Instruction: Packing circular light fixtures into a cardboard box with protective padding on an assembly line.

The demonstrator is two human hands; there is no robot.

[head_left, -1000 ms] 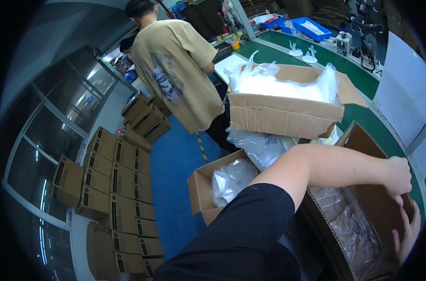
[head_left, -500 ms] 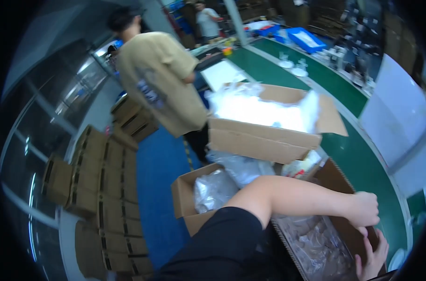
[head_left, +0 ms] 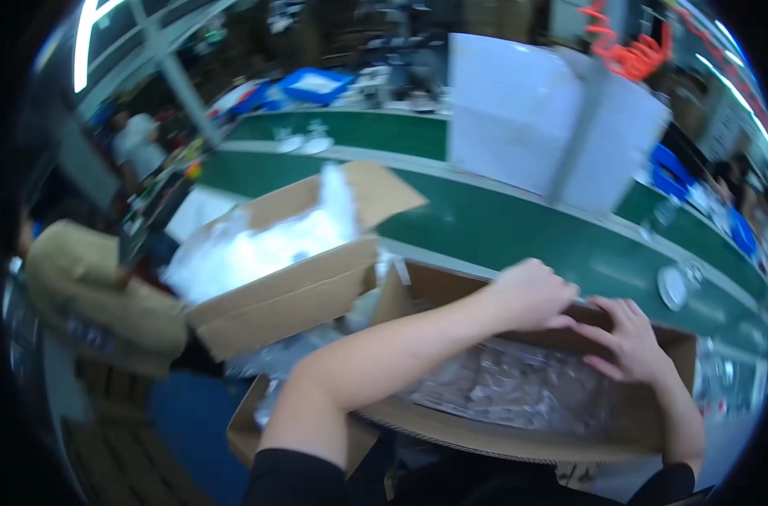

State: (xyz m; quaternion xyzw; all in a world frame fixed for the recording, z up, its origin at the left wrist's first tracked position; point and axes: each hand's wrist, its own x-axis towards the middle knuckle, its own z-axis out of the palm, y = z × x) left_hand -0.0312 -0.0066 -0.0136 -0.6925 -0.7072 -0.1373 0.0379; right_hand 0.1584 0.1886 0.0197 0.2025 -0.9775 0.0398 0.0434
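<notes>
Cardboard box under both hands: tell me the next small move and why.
Probably fold the far flap outward and press it flat. Both hands, left hand and right hand, rest on the far edge of the open cardboard box, with no grip on anything inside. The clear plastic bags filling it lie untouched below the fingers, so clearing the opening seems to come first.

A second open cardboard box [head_left: 295, 291], stuffed with white plastic bags [head_left: 257, 249], sits at the near edge of the green table [head_left: 519, 228]. A blue tray [head_left: 315, 84] lies beyond its far edge. A person in a beige shirt [head_left: 88, 295] stands left.
</notes>
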